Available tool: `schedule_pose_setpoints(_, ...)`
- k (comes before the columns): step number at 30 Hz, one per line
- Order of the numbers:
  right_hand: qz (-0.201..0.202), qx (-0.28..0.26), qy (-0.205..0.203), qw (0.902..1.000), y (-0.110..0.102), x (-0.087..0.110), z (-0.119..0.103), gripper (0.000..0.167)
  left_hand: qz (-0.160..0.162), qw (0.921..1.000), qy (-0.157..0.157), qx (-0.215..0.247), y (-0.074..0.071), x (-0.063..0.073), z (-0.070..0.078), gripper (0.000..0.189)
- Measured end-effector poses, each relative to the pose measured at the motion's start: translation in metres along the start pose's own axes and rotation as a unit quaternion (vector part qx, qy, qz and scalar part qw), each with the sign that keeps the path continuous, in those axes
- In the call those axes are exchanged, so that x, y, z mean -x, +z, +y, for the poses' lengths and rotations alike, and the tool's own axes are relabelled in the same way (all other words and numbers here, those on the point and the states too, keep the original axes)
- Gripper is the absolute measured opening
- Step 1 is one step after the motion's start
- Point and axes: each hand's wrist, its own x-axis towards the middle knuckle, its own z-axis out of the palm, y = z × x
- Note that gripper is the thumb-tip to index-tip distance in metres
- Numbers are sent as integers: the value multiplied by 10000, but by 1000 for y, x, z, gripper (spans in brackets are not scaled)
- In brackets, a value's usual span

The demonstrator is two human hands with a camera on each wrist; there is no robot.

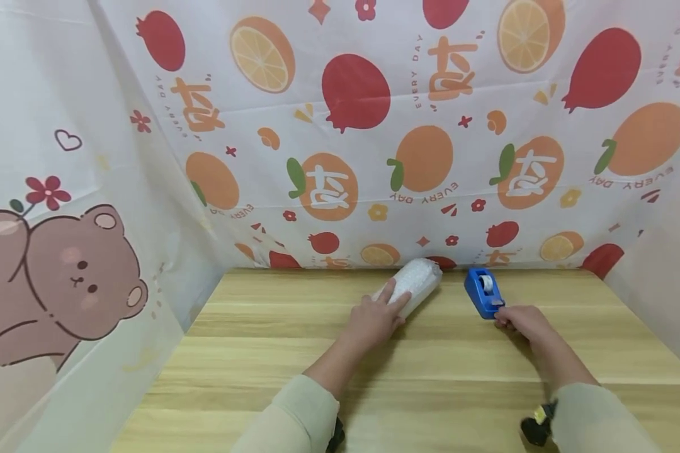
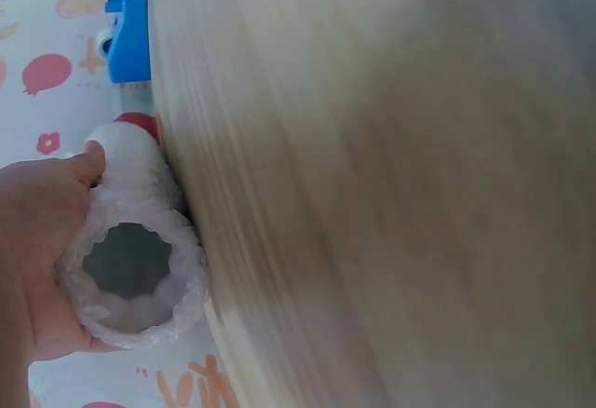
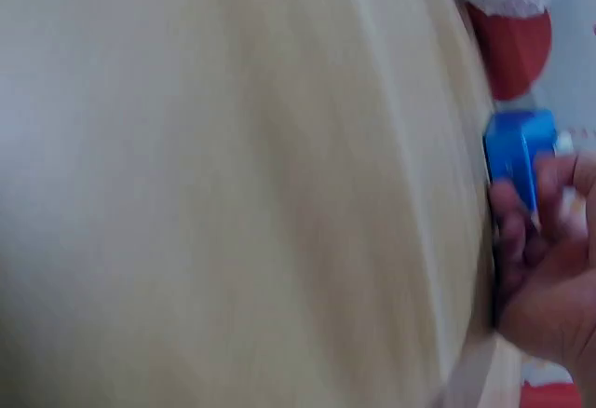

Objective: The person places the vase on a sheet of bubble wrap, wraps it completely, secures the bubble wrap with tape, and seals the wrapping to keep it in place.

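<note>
A roll wrapped in bubble wrap lies slanted on the wooden table near its back edge. My left hand grips its near end from above, fingers spread over it. In the left wrist view the thumb and fingers of the left hand reach round the bubble-wrapped roll, whose round open end shows a dark hollow. To the right stands a blue tape dispenser with a small roll of clear tape. My right hand pinches at its cutter end, where the tape's end is too small to make out. The right wrist view is blurred.
A light wooden table spreads under both hands. Behind it hangs a white cloth printed with fruit, meeting the table's back edge. Another cloth with a bear print hangs at the left.
</note>
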Motion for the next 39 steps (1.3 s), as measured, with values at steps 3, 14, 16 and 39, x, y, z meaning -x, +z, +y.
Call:
schedule_pose_setpoints(3, -645, -87, -418, 9970, -1, 12, 4, 35, -97, 9999, -62, 60, -2, 1, 2, 55)
schedule_pose_setpoints(14, -1484, 131, -1979, 9688, 67, 19, -73, 40, -6, 9996, 11, 267, -6, 2, -2, 55)
schedule_pose_setpoints(16, -1525, 38, -2079, 9662, 73, 15, -84, 39, 82, 9996, 73, 248, -5, 1, 2, 54)
schedule_pose_setpoints(39, -445, 500, -1219, 9903, 119, -17, -116, 39, -100, 9996, 101, 261, -3, -3, 5, 55)
